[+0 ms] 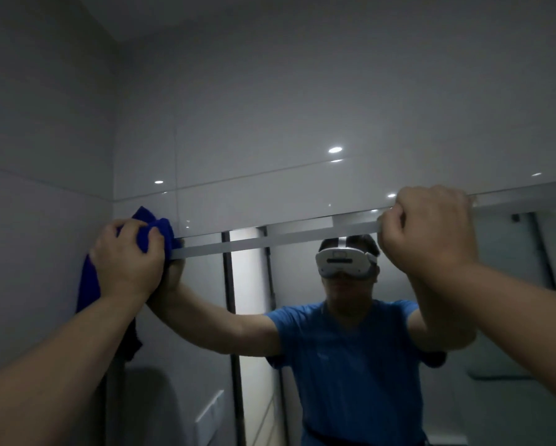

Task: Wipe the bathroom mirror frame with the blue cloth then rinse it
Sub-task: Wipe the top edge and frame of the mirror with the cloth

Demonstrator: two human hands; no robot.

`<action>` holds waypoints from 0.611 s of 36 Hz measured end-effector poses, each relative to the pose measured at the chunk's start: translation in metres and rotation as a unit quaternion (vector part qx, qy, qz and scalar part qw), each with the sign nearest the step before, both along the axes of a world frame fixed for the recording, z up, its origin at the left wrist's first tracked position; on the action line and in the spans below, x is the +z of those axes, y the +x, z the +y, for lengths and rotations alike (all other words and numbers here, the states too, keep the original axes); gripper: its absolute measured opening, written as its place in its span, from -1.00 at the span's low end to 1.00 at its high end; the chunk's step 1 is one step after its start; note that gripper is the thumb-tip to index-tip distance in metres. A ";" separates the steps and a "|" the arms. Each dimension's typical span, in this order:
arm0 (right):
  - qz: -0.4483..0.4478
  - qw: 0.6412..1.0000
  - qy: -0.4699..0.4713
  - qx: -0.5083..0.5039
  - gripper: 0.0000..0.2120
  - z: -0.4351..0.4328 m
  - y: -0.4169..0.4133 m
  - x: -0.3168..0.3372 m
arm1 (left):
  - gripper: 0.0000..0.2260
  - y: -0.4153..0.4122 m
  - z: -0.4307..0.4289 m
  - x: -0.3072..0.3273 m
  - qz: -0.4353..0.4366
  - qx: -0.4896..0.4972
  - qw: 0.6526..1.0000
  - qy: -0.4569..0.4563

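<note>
The mirror's pale grey top frame [270,238] runs from the left corner up to the right. My left hand [127,262] grips the bunched blue cloth [156,231] and holds it against the frame's top left corner; a tail of the cloth hangs down behind my wrist. My right hand [428,230] is raised further right, its fingers curled over the top edge of the frame. The mirror glass [206,317] below reflects both arms and a person in a blue shirt.
Glossy grey wall tiles [270,123] rise above the mirror, and a grey side wall [28,188] closes in on the left. A white switch plate [210,413] shows low in the reflection, beside a dark door frame [231,317].
</note>
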State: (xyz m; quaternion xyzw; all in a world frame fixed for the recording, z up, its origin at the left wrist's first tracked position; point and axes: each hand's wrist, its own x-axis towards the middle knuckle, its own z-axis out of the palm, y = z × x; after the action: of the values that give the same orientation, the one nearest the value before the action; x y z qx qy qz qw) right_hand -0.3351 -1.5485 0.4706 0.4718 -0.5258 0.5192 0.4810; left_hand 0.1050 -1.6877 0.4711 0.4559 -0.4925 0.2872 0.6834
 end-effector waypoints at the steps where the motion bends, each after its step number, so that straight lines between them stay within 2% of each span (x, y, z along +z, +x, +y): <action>1: 0.002 1.000 -0.005 -0.001 -0.75 -0.001 0.000 0.000 | -0.55 -0.010 0.003 0.000 0.003 0.004 1.000 -0.005; 4: 0.006 1.000 -0.006 -0.007 -0.74 -0.004 -0.001 0.000 | -0.58 -0.062 0.020 -0.001 -0.048 -0.003 0.999 -0.020; 9: 0.009 1.000 -0.005 -0.002 -0.76 -0.003 -0.004 0.000 | -0.62 -0.199 0.064 0.000 -0.153 0.012 0.988 -0.030; 14: 0.027 1.000 0.000 0.011 -0.75 0.003 -0.007 -0.002 | -0.59 -0.302 0.106 -0.001 -0.242 -0.054 0.968 -0.040; 17: 0.045 0.998 -0.021 0.041 -0.69 0.007 -0.003 -0.002 | -0.59 -0.301 0.108 0.002 -0.293 -0.079 0.951 -0.062; 20: 0.055 0.998 -0.009 0.035 -0.77 0.010 -0.006 -0.001 | -0.55 -0.264 0.094 0.000 -0.364 -0.071 0.924 -0.091; 22: 0.062 0.998 0.014 0.023 -0.75 0.010 -0.007 0.000 | -0.53 -0.234 0.083 0.000 -0.349 -0.069 0.930 -0.092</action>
State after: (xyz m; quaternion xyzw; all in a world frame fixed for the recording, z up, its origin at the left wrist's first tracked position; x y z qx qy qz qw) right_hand -0.3423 -1.5380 0.4710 0.5220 -0.4910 0.4926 0.4938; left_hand -0.1287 -1.6049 0.4710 0.2267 -0.7018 0.4245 0.5253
